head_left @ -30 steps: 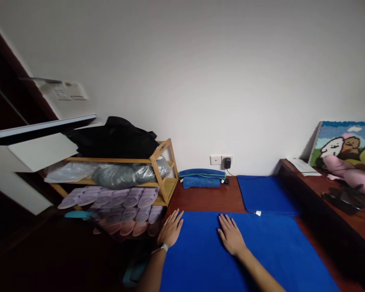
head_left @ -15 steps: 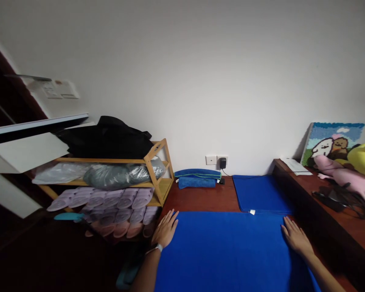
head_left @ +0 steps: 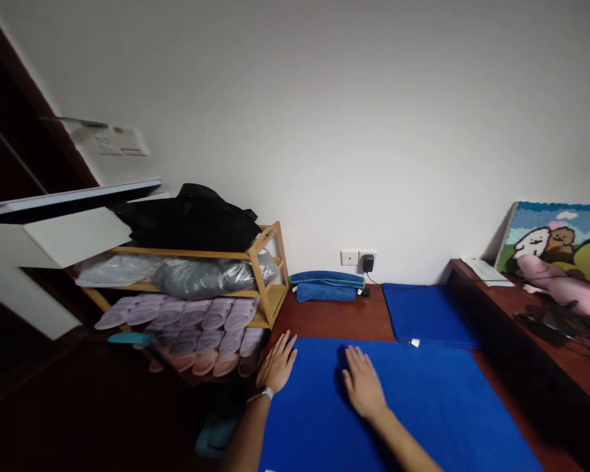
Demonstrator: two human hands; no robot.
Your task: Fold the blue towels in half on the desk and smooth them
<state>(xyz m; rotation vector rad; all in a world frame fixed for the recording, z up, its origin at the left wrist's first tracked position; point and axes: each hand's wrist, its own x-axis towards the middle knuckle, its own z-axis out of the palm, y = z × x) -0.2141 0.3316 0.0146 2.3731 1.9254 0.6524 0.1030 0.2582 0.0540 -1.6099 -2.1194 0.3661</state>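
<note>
Both hands [head_left: 365, 387] — over blue cloth [head_left: 437, 393]

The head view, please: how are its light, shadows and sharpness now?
In the head view, the wall is brightest around its middle and the lower left nearly black; glare streaks the grey bag; in the same view, the right hand throws a soft shadow on the big blue cloth, and the wall plates look blurred.

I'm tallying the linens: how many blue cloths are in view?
4: the large cloth beneath the right hand, the folded cloth beyond it, the green-edged cloth by the wall, the small cloth in front. More may hide underneath.
</note>
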